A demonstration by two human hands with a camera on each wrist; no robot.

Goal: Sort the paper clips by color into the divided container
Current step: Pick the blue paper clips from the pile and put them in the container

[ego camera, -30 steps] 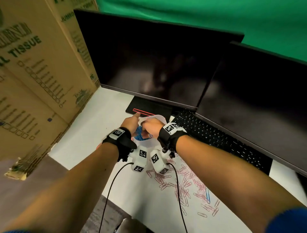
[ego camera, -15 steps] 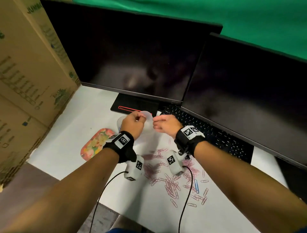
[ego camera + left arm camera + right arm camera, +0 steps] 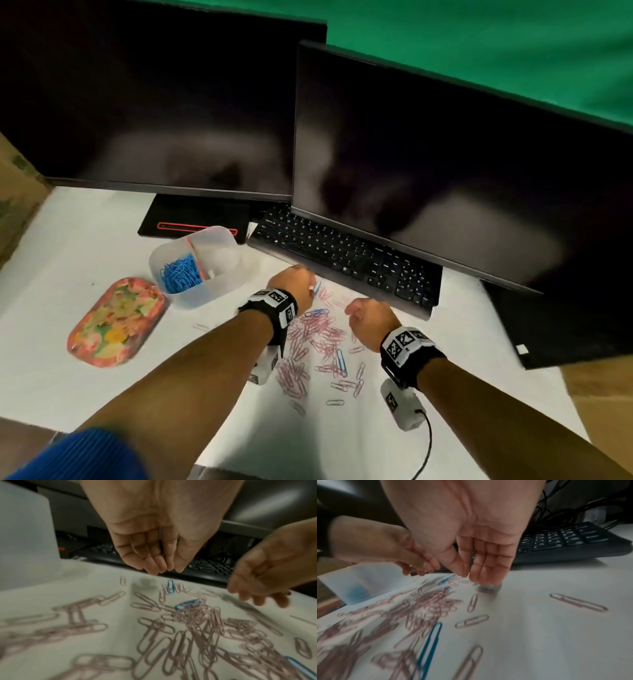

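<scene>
Hands over clips (image 3: 317, 346), between grabs. Left hand (image 3: 150, 545) fingers pressed together, empty; right hand (image 3: 476, 555) likewise, empty. Blue clips (image 3: 178, 275) in container (image 3: 205, 291); pink pile on table. Next, likely: pinch blue clip (image 3: 170, 586).

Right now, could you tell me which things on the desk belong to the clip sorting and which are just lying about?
For the job: divided container, blue clips inside it, pink clips, loose blue clips.

Lying about: flowered tray, keyboard, two monitors, cardboard box.
</scene>
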